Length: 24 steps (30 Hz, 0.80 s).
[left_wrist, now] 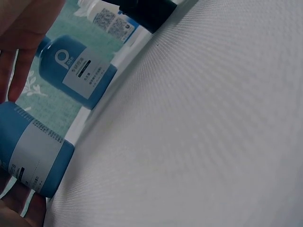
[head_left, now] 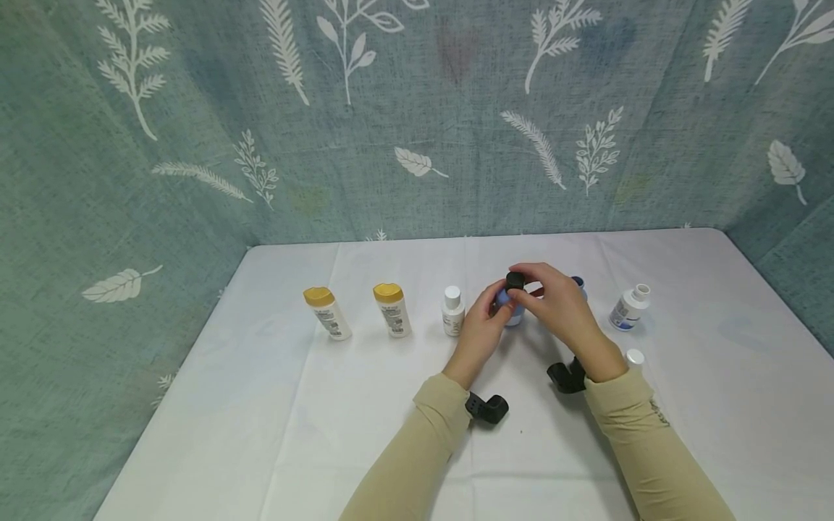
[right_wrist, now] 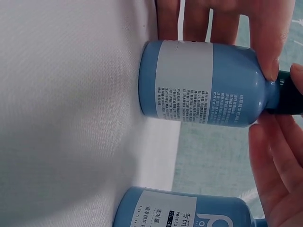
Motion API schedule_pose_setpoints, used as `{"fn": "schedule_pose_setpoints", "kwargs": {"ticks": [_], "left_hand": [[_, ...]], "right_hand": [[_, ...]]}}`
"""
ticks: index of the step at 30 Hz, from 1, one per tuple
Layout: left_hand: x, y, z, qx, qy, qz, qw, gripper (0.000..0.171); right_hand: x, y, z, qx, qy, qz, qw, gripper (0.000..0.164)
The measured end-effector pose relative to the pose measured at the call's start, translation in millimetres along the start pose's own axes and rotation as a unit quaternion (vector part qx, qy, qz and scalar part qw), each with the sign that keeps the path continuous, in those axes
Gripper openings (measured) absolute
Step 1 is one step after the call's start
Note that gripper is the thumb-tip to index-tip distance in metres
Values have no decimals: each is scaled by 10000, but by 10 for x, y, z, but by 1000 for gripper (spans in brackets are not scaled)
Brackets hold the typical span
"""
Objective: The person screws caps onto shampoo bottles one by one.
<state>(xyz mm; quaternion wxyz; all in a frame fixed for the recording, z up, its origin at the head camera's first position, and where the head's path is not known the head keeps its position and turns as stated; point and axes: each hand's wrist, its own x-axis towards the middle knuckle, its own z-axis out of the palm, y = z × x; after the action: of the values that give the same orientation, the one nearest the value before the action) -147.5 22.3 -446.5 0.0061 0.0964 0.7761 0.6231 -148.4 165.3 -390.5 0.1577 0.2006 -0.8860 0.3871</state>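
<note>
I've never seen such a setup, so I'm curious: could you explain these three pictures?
No machine is working here, just a person's bare hands. A head-worn camera took the wide picture; black cameras on each wrist took the close ones. The left hand holds a blue, round-shouldered bottle with a pale label; the right hand pinches its dark round cap. On the white cloth-covered table stand another blue bottle, two white bottles with yellow caps, a white-capped white bottle, and another farther right.

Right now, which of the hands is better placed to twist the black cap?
Right hand, probably: it pinches the black cap, while the left hand grips the blue bottle below it.
</note>
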Motion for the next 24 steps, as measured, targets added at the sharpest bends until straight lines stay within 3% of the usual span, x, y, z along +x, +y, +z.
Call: {"fn": "schedule_pose_setpoints", "kwargs": {"ticks": [9,24], "left_hand": [[0,10,1,-56,-25,13,10000,39],[-8,10,-8,-18,-24,-67,10000,39]], "right_hand": [[6,14,6,-47,41,-6,10000,40],[4,21,-8,-103,-248,99,9996,48]]}}
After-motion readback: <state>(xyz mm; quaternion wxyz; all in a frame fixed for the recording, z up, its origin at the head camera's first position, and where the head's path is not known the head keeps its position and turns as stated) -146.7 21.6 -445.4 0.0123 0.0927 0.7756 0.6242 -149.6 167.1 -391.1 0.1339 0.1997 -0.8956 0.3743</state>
